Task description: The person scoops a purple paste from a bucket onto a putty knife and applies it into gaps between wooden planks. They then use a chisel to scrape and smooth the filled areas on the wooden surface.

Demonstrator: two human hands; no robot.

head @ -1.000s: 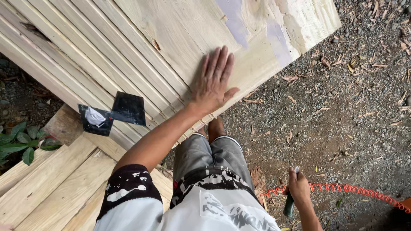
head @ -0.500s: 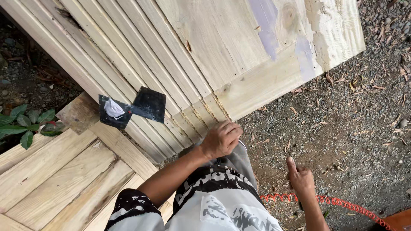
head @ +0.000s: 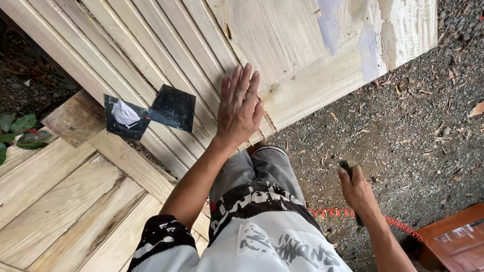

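My left hand (head: 239, 108) lies flat, fingers spread, on the slatted part of a pale wooden door panel (head: 282, 45) near its lower edge. My right hand (head: 357, 189) hangs beside my leg over the gravel, closed around a small dark-handled tool (head: 346, 166) whose tip pokes out above my fist. On the panel to the left of my left hand lie two black square sheets (head: 174, 107), one carrying a dab of white putty (head: 124, 114). Grey-white filler patches (head: 330, 22) show at the panel's upper right.
Gravel ground (head: 403, 136) with dry leaves spreads to the right. A red coiled cord (head: 398, 226) runs across it behind my right arm. A reddish-brown wooden piece (head: 454, 242) sits at the lower right. More pale planks (head: 60, 201) lie at the lower left, with green leaves (head: 20, 131) beside them.
My left hand, curled at the panel's edge half a second ago, has moved back up and flattened on the slats. My right hand with the tool has lifted slightly.
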